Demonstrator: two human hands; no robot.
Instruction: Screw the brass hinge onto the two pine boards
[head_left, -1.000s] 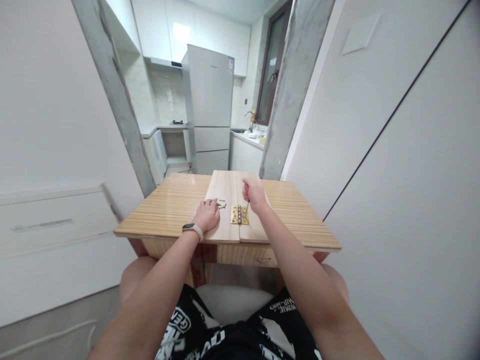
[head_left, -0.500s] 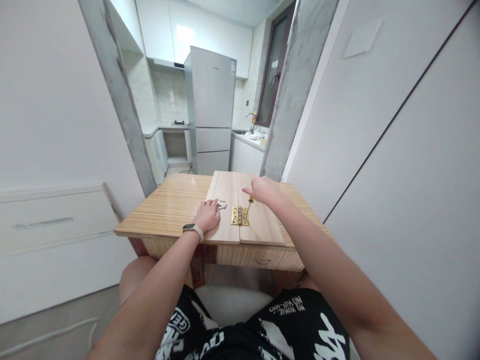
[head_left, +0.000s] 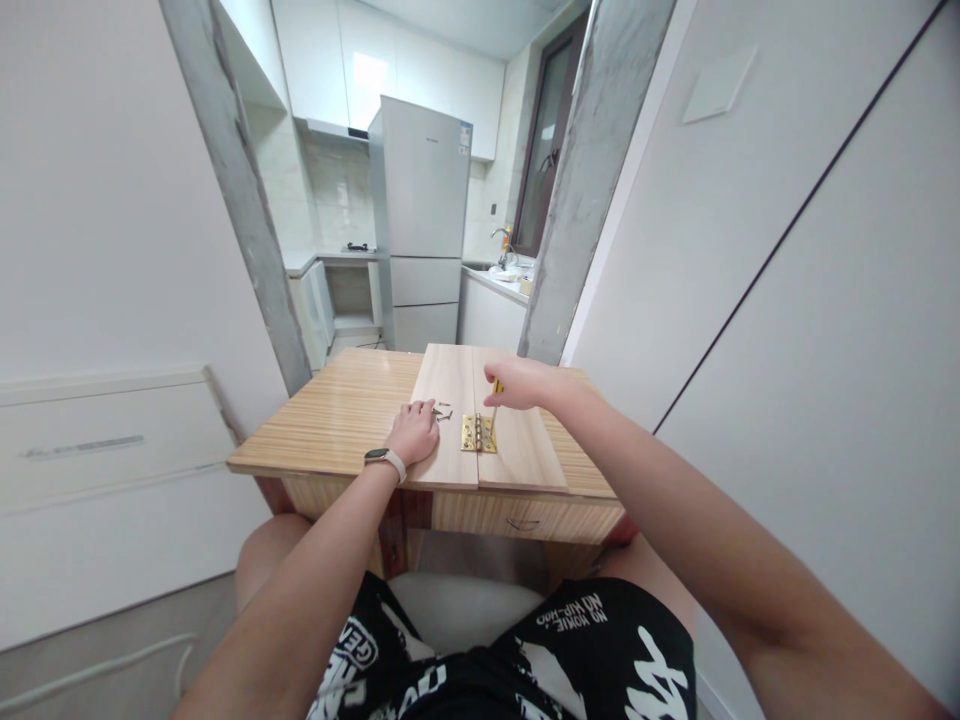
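Observation:
A brass hinge (head_left: 471,433) lies unfolded across the seam between two pale wooden boards, the left board (head_left: 450,465) and the right board (head_left: 525,450). My right hand (head_left: 521,383) is closed around the yellow handle of a screwdriver (head_left: 493,418), which stands nearly upright. Its tip meets the hinge's right leaf; whether a screw sits under it is too small to tell. Flat on the left board rests my left hand (head_left: 415,430), fingers stretched out. Several loose screws (head_left: 445,413) lie just beyond its fingertips.
The boards lie on a wood-grain table (head_left: 322,420) with a drawer (head_left: 525,515) at its front. White walls stand close on both sides. Behind the table are a fridge (head_left: 424,190) and a kitchen counter with a sink (head_left: 480,266).
My right hand has changed its grip on the screwdriver, turning at the wrist and dropping lower around the handle, with the elbow swung outward. My left hand stays in place.

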